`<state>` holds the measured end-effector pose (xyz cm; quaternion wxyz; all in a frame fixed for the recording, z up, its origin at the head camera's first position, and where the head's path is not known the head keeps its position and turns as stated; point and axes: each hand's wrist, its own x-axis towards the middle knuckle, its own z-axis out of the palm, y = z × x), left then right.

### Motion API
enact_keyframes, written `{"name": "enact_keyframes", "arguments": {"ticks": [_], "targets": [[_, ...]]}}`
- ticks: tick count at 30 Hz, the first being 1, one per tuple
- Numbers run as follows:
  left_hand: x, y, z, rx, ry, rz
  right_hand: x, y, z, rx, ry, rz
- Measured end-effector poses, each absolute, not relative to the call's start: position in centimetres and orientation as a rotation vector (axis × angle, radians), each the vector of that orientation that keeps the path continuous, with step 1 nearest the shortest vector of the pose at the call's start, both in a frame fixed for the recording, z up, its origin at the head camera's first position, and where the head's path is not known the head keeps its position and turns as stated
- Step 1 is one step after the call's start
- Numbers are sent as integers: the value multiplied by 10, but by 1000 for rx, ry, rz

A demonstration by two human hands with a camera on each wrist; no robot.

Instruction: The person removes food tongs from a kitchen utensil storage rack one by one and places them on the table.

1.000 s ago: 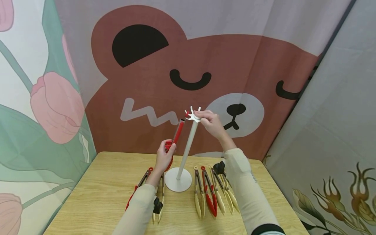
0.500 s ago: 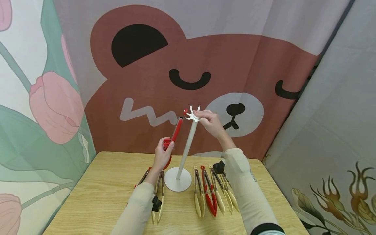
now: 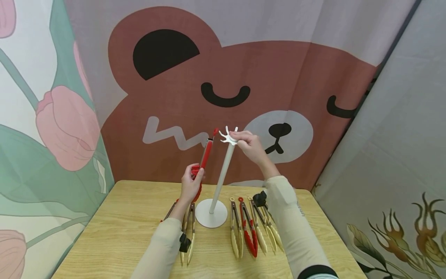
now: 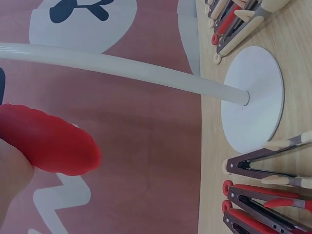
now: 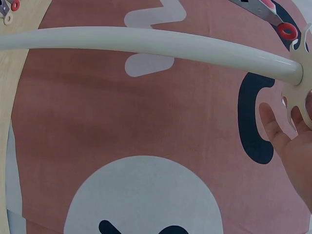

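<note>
My left hand [image 3: 189, 188] grips a pair of red kitchen tongs [image 3: 206, 154], held upright and leaning slightly right. Their red hanging ring [image 3: 216, 131] is at the top, just left of the hooks of a white stand [image 3: 223, 170]. In the right wrist view the ring [image 5: 287, 31] appears close beside the hooked top, with nothing visibly through it. The red scalloped tip [image 4: 58, 144] shows near my fingers in the left wrist view. With its thumb and fingers, my right hand [image 3: 252, 147] pinches the right side of the stand's top.
The stand's round white base [image 3: 205, 219] rests on the wooden table [image 3: 122, 232]. Right of it lie several tongs, including red tongs [image 3: 249, 242] and cream-tipped ones [image 3: 234, 240]. More cream tongs [image 4: 239, 165] and red tongs [image 4: 248, 190] lie left, partly under my left arm.
The red tongs and my left hand have moved a little left and down. Their ring was at the hook tips and is now slightly apart. My right hand stays on the stand's top.
</note>
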<state>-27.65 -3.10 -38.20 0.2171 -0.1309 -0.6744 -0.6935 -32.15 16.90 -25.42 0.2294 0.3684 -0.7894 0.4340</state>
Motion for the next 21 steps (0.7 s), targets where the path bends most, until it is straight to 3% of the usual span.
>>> {"name": "enact_keyframes", "arguments": {"ticks": [10, 21], "targets": [[-273, -36, -388, -293, -1874, -1861, -326, 171, -256, 1008, -2163, 1198], [-291, -44, -424, -385, -1703, -1888, -325, 170, -256, 1001, -2165, 1195]]}}
